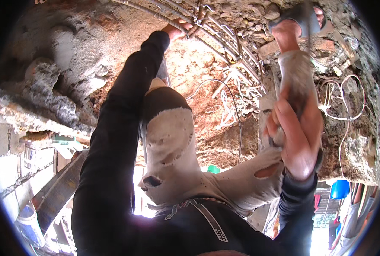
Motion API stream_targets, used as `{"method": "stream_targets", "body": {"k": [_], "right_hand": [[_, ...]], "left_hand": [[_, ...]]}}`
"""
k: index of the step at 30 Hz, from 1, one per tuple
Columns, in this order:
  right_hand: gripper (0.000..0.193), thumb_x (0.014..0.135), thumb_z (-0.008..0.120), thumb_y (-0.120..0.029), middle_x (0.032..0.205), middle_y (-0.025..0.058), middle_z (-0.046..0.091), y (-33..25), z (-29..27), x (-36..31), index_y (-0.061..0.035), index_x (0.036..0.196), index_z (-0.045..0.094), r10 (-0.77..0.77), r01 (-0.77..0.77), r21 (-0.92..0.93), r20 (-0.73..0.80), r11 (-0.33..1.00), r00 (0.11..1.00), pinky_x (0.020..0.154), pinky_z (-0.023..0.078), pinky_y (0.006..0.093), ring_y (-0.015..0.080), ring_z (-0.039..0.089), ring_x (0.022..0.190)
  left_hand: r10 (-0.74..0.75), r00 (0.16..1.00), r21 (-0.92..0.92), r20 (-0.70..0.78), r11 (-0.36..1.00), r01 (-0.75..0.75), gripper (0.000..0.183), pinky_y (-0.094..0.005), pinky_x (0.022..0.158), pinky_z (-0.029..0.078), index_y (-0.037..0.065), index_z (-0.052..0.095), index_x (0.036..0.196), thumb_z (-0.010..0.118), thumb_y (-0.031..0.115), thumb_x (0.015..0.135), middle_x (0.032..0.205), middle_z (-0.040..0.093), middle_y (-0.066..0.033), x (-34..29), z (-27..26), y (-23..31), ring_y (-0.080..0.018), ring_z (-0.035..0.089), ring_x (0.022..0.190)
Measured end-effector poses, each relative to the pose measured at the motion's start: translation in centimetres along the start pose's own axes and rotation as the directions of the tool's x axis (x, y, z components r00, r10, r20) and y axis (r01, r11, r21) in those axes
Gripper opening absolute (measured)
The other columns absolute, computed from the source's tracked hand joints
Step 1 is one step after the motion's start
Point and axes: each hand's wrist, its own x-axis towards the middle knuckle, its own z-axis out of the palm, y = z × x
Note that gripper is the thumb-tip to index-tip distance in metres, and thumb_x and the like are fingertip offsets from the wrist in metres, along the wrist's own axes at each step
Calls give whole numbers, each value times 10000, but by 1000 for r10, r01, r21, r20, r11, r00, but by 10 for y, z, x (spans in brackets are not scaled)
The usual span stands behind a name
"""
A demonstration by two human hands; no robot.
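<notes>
My left hand [178, 30], at the end of a long dark sleeve, is closed around a ribbed steel bar [207, 43] at the top of the view. Several more thin bars run beside it in a loose bundle, with short crosspieces [200, 17] over them. In front of my right lower leg, my right hand [298, 132] is raised, its fingers curled together. Motion smears what it grips, and a dark blur shows just above the fingers. I cannot make out the thing in it.
Rough reddish earth [224, 149] and rubble lie under the bars. White strips [228, 111] and a thin dark cable [240, 123] cross the ground. Looped pale cord [347, 98] lies at right. Broken concrete [40, 85] stands left. My sandalled foot [303, 23] rests among stones. A blue bucket [340, 189] is behind.
</notes>
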Motion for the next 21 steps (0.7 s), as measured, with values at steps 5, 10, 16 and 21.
{"method": "stream_targets", "body": {"k": [5,10,16,21], "right_hand": [[217,937,595,-184,670,164,594,50,-16,29,28,906,560,-183,152,-388,-42,909,982,523,454,380,294,593,563],[270,916,610,-225,723,208,623,95,-14,61,42,933,572,-234,204,-439,-13,875,972,568,513,425,334,648,627],[175,952,593,-178,698,71,592,110,-19,54,-11,1005,580,175,-175,45,5,983,985,404,490,325,142,594,517],[121,972,587,-141,666,24,534,68,-47,4,-32,1023,581,225,-231,115,63,966,972,409,455,295,117,534,497]], "left_hand": [[-70,871,583,-487,716,384,346,-327,818,544,52,614,1251,549,139,921,1022,710,-180,-63,-13,53,-226,689,948],[-354,824,204,-442,855,476,402,-376,697,576,80,597,1312,564,214,935,1116,704,-128,-147,-30,63,-216,692,989],[-260,945,567,-201,756,328,337,-396,998,464,108,640,1240,510,255,966,1294,613,-152,-231,40,147,-325,593,1169],[-87,986,574,-144,804,155,377,-402,974,475,62,608,1250,485,296,982,1316,598,-176,-325,92,121,-339,590,1180]]}}
